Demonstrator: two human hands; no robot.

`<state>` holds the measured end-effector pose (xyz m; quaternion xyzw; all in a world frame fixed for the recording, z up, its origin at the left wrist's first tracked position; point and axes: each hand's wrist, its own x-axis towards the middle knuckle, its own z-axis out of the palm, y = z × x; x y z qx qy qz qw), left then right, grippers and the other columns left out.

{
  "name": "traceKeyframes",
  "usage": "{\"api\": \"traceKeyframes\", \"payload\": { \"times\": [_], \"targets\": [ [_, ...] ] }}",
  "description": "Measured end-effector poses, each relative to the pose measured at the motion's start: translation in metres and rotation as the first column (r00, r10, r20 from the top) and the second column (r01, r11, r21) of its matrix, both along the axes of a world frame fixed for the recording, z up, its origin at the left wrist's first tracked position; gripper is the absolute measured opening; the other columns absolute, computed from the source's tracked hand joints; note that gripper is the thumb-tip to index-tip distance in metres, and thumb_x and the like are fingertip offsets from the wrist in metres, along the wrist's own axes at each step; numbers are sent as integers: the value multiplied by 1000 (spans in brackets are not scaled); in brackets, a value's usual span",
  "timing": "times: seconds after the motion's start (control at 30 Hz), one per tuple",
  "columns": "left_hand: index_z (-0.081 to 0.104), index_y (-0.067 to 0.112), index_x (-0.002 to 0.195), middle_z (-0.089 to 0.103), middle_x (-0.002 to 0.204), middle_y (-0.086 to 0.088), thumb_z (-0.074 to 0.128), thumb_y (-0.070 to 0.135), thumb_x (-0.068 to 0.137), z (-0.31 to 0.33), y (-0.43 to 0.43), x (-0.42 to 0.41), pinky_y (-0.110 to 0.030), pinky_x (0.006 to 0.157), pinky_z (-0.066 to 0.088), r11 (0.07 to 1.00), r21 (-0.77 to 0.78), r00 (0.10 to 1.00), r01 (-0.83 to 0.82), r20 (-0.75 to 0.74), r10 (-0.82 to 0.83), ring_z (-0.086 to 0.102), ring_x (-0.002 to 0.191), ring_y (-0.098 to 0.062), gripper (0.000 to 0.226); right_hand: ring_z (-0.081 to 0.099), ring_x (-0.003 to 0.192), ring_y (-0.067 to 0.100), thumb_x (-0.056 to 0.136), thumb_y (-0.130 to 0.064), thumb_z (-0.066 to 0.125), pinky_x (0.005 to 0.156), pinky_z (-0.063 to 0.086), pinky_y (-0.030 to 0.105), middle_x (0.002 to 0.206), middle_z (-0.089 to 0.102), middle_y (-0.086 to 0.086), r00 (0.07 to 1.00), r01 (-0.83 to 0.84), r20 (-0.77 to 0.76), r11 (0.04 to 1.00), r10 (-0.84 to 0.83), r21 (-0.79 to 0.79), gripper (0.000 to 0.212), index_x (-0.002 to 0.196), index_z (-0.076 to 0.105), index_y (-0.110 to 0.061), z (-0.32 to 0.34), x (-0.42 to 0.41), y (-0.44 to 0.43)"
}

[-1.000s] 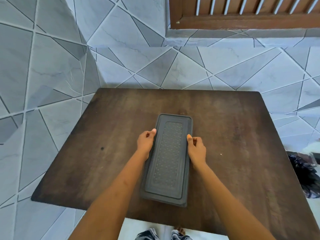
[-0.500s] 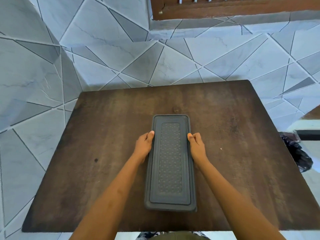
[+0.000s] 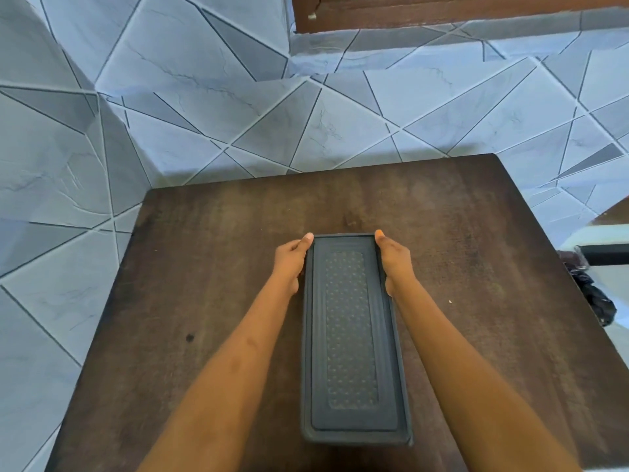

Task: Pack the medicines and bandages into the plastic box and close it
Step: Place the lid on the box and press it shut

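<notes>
A long dark grey plastic box lies lengthwise on the dark wooden table, its dotted lid on top and shut. My left hand grips the box's far left corner, thumb on the lid's edge. On the opposite side, my right hand grips the far right corner the same way. Both forearms run along the box's long sides. No medicines or bandages are visible; the box's inside is hidden.
The table stands on a grey tiled floor with angular lines. A black plastic bag lies on the floor past the table's right edge. A brown wooden frame runs along the top.
Both hands have slid from the middle of the box's long sides up to its far corners. The view has tilted down and the box now lies straighter.
</notes>
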<state>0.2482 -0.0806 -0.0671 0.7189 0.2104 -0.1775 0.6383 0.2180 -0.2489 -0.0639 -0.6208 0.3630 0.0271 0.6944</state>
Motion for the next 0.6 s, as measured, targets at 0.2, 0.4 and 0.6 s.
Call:
{"api": "traceKeyframes", "payload": {
  "times": [0.2, 0.4, 0.6],
  "targets": [
    [29, 19, 49, 27, 52, 3, 55, 27, 93, -5, -12, -3, -24, 47, 20, 985, 131, 984, -109, 155, 89, 23, 48, -9, 52, 62, 84, 34, 88, -26, 61, 71, 46, 34, 77, 63, 28, 993, 106, -43, 994, -107, -21, 39, 70, 62, 8, 2, 6, 2],
    [33, 18, 49, 31, 51, 3, 56, 29, 92, 1, -11, -9, -22, 48, 23, 984, 134, 987, -119, 123, 103, 26, 49, -9, 51, 59, 79, 31, 89, -27, 60, 57, 44, 25, 80, 64, 21, 997, 77, 19, 995, -76, -65, 39, 90, 66, 11, 5, -3, 4],
    [68, 9, 102, 69, 104, -8, 62, 27, 88, 4, 10, -33, -36, 89, 49, 991, 133, 998, -4, 69, -5, 60, 97, -22, 23, 61, 102, 22, 89, -35, 57, 94, 50, 40, 112, 67, 10, 992, -111, 32, 960, 123, -255, 39, 115, 63, -7, -5, -60, 2]
  ]
}}
